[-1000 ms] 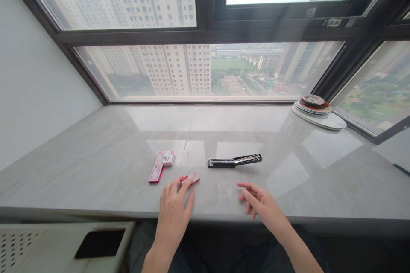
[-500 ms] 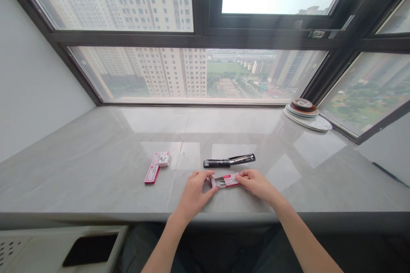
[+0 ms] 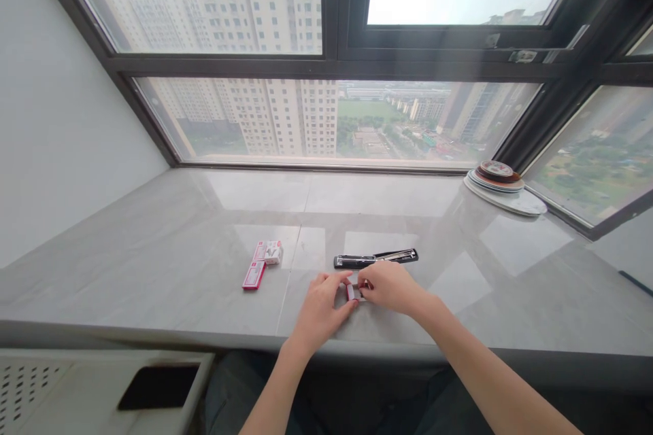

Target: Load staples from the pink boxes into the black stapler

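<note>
My left hand [image 3: 321, 306] and my right hand [image 3: 390, 287] meet over a small red and white staple box [image 3: 353, 292], both with fingers closed on it. Most of the box is hidden between the fingers. Just behind the hands a black stapler [image 3: 375, 258] lies swung out flat on the grey stone sill [image 3: 153, 265]. To the left lie two more small red and white boxes, one flat [image 3: 254, 275] and one [image 3: 269, 251] slightly behind it.
A stack of round plates [image 3: 503, 180] sits at the far right corner of the sill by the window. A white perforated cabinet top with a dark opening [image 3: 153, 387] is below the sill at the lower left. Window glass runs along the back.
My left hand picked the small box up from the sill and carried it right. My right hand joined it, and both hands have since closed in tighter over the box.
</note>
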`<state>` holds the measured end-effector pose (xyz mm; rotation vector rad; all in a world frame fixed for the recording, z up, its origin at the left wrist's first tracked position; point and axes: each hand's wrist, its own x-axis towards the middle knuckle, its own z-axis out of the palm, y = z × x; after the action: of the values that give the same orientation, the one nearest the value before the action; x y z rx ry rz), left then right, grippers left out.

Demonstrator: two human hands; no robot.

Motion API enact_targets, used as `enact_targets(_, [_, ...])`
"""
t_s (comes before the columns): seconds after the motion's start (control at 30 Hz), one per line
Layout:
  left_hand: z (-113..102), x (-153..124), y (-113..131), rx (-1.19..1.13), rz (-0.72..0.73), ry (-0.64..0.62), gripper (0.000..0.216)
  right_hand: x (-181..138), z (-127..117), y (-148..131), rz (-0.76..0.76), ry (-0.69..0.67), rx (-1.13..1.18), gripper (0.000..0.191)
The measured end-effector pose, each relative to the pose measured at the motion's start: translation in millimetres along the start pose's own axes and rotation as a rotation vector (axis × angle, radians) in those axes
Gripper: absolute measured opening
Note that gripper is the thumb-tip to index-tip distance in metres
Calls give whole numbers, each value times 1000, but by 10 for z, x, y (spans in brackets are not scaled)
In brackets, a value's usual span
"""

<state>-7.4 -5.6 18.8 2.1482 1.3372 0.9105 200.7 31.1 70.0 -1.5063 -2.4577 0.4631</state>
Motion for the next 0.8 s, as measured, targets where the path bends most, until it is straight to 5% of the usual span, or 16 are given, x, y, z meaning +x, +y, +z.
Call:
enact_targets(0.2, [-18,-2,19,-33,-2,-2,56,-270,-57,338,32,60,328,15])
enact_targets(0.4, [-5,32,7,-74,-71,72,37,-560,73,615,155,132,411,41])
enact_targets(0.63, [224,83,140,-68,-156,55,17,-535,167,402,80,88,334,36])
enact_targets(0.8, [108,178,15,-40,-177,100,18,-515,138,273,70,132,277,42])
